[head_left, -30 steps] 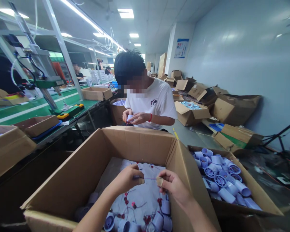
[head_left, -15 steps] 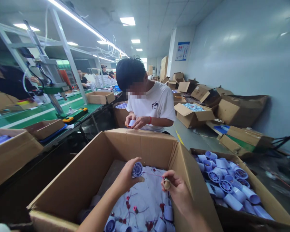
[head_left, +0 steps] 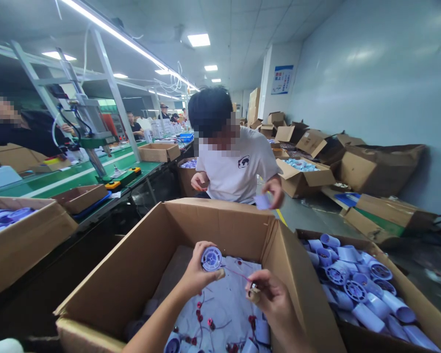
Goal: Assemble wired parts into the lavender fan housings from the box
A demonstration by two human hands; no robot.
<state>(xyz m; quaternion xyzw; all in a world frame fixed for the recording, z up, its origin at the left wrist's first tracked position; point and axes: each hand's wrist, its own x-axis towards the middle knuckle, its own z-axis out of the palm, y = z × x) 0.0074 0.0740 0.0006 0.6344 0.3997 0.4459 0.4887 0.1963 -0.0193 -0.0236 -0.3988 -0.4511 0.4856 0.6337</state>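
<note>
Above the big open carton, my left hand is closed around a lavender plastic cylinder, its spoked round end turned towards me. A thin red wire stretches from the cylinder to my right hand. There my fingers pinch the wire close to a small dark part, whose kind I cannot make out. Beige coverings show on both thumb tips. Below my hands, a white sheet inside the carton carries several small red parts with wires. More lavender cylinders lie at the carton's near end.
The carton's wall rises between me and a co-worker in a white shirt, whose hand holds another cylinder. On the right stands a box of lavender cylinders. A green workbench with a press runs along the left.
The co-worker's hands have moved apart, one carrying a cylinder rightwards towards the box. My left hand has tilted its cylinder slightly. My view has shifted a little to the left.
</note>
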